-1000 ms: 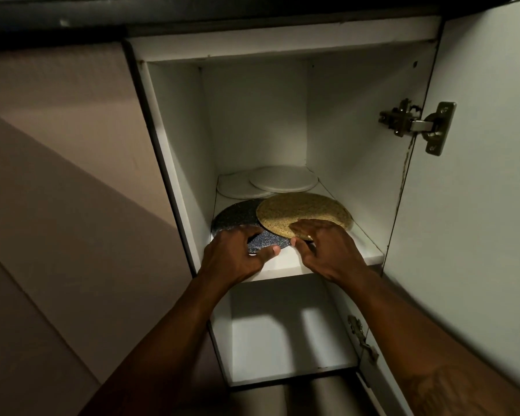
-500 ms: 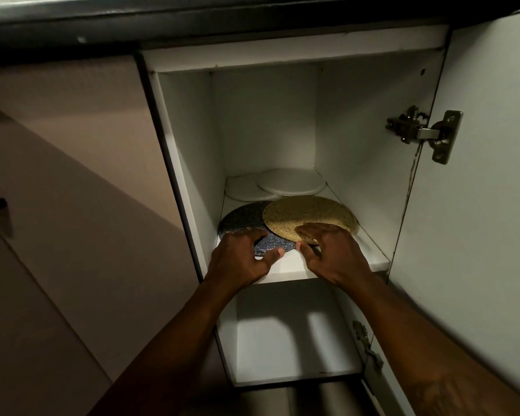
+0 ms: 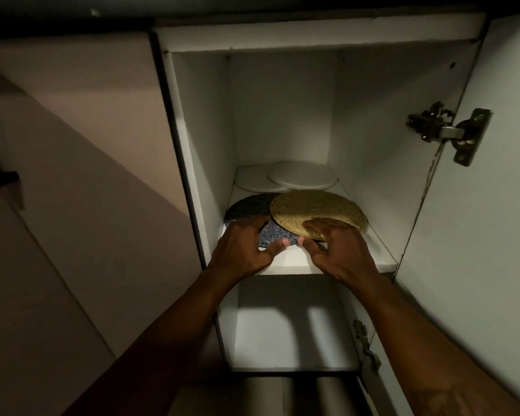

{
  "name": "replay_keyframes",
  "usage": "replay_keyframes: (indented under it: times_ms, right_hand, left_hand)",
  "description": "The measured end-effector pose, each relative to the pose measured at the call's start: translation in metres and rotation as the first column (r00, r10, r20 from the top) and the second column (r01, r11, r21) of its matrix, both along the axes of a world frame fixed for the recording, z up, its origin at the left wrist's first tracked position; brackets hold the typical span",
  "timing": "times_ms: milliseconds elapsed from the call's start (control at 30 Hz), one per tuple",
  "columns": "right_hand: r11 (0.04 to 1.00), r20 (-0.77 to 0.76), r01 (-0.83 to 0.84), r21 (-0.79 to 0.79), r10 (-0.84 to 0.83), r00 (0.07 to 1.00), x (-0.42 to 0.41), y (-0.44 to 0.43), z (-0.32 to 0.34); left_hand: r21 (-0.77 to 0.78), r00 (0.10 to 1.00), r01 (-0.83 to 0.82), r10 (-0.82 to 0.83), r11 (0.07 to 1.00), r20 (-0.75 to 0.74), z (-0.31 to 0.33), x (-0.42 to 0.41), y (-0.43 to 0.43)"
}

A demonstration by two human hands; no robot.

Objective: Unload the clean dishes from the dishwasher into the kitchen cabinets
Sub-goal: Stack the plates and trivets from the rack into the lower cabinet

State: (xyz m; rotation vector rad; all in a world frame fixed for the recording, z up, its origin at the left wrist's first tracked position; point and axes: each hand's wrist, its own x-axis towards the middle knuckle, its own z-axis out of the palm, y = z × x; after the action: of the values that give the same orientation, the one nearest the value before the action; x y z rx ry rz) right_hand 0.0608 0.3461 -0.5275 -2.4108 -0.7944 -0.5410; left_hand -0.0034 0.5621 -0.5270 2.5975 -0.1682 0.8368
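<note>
Inside the open white cabinet, a gold speckled plate (image 3: 315,208) lies on the middle shelf (image 3: 382,253), overlapping a dark blue speckled plate (image 3: 246,208) to its left. My left hand (image 3: 240,250) rests on the front of the dark plate with fingers spread and its thumb at the plate's near edge. My right hand (image 3: 336,250) lies over the gold plate's front edge with loosely bent fingers. The two thumbs almost meet. Two white plates (image 3: 303,175) sit flat at the back of the same shelf.
The cabinet door (image 3: 478,235) stands open on the right, with a metal hinge (image 3: 445,130) jutting inward near the top and another hinge (image 3: 365,343) lower down. Beneath is the lower shelf (image 3: 282,334). A closed beige cabinet front (image 3: 87,175) fills the left.
Both hands stay at the plates' front edges, their fingers now looser and more spread. The plates have hardly shifted. My view has tilted slightly downward.
</note>
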Motion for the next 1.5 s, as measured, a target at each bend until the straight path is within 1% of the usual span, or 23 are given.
replay_keyframes:
  times_ms: [67,167,267,333,367,400,500,633,700,767,833,933,1000,1067,1133,1200,1233,1367,1500]
  right_hand:
    - [1.000,0.018,0.012,0.014,-0.013,1.000,0.004,-0.001,0.003]
    - [0.994,0.027,0.081,0.074,-0.083,0.996,0.005,0.000,0.007]
    - [0.963,-0.049,0.173,0.209,-0.167,0.985,-0.003,0.003,0.009]
    - [0.939,-0.098,0.202,0.280,-0.181,0.979,-0.021,0.002,0.007]
    - [0.937,-0.107,0.200,0.287,-0.177,0.978,-0.032,0.000,0.009]
    - [0.940,-0.124,0.191,0.284,-0.162,0.979,-0.042,-0.001,0.013]
    - [0.951,-0.229,0.192,0.241,-0.137,0.964,-0.077,0.000,0.031]
    - [0.946,-0.349,0.217,0.240,-0.124,0.929,-0.121,0.001,0.081]
    - [0.930,-0.422,0.236,0.283,-0.100,0.901,-0.147,0.000,0.106]
    - [0.915,-0.503,0.274,0.297,-0.094,0.859,-0.175,-0.003,0.126]
    - [0.911,-0.564,0.313,0.269,-0.115,0.818,-0.207,-0.007,0.145]
    - [0.898,-0.626,0.337,0.282,-0.094,0.774,-0.245,-0.015,0.173]
    - [0.907,-0.649,0.317,0.279,-0.065,0.758,-0.265,-0.023,0.187]
    - [0.921,-0.669,0.278,0.273,-0.026,0.743,-0.279,-0.031,0.192]
    - [0.917,-0.660,0.263,0.298,-0.001,0.752,-0.287,-0.043,0.197]
    - [0.925,-0.631,0.238,0.297,0.003,0.776,-0.294,-0.057,0.200]
    - [0.931,-0.626,0.227,0.288,0.004,0.780,-0.297,-0.063,0.200]
    - [0.958,-0.663,0.175,0.226,0.020,0.748,-0.328,-0.106,0.192]
    - [0.971,-0.690,0.159,0.178,0.008,0.724,-0.353,-0.145,0.177]
  left_hand:
    - [-0.004,0.999,-0.011,0.011,1.000,0.035,-0.002,0.001,0.001]
    - [-0.019,0.995,-0.088,0.089,0.996,0.054,-0.008,0.004,0.004]
    - [-0.092,0.993,-0.100,0.105,0.991,0.057,-0.011,0.005,0.006]
    - [-0.143,0.994,-0.088,0.096,0.986,0.052,-0.010,-0.003,0.000]
    - [-0.147,0.995,-0.085,0.092,0.986,0.045,-0.007,-0.009,-0.003]
    - [-0.142,0.996,-0.085,0.090,0.986,0.028,-0.002,-0.014,-0.007]
    - [-0.139,0.990,-0.118,0.106,0.983,-0.090,0.015,-0.044,-0.017]
    - [-0.080,0.970,-0.081,0.060,0.993,-0.235,0.066,-0.098,-0.028]
    - [-0.111,0.945,-0.094,0.054,0.989,-0.322,0.097,-0.128,-0.035]
    - [-0.177,0.896,-0.167,0.074,0.970,-0.439,0.123,-0.156,-0.047]
    - [-0.228,0.842,-0.256,0.101,0.939,-0.529,0.145,-0.186,-0.058]
    - [-0.254,0.826,-0.302,0.119,0.919,-0.551,0.167,-0.222,-0.075]
    - [-0.301,0.827,-0.315,0.105,0.900,-0.553,0.178,-0.239,-0.086]
    - [-0.311,0.826,-0.333,0.116,0.890,-0.552,0.186,-0.253,-0.097]
    - [-0.294,0.815,-0.353,0.137,0.888,-0.563,0.191,-0.263,-0.109]
    - [-0.309,0.807,-0.388,0.158,0.868,-0.569,0.194,-0.275,-0.125]
    - [-0.334,0.798,-0.415,0.162,0.846,-0.580,0.196,-0.280,-0.134]
    - [-0.411,0.762,-0.505,0.168,0.758,-0.626,0.193,-0.314,-0.187]
    - [-0.431,0.749,-0.506,0.132,0.747,-0.649,0.184,-0.338,-0.227]
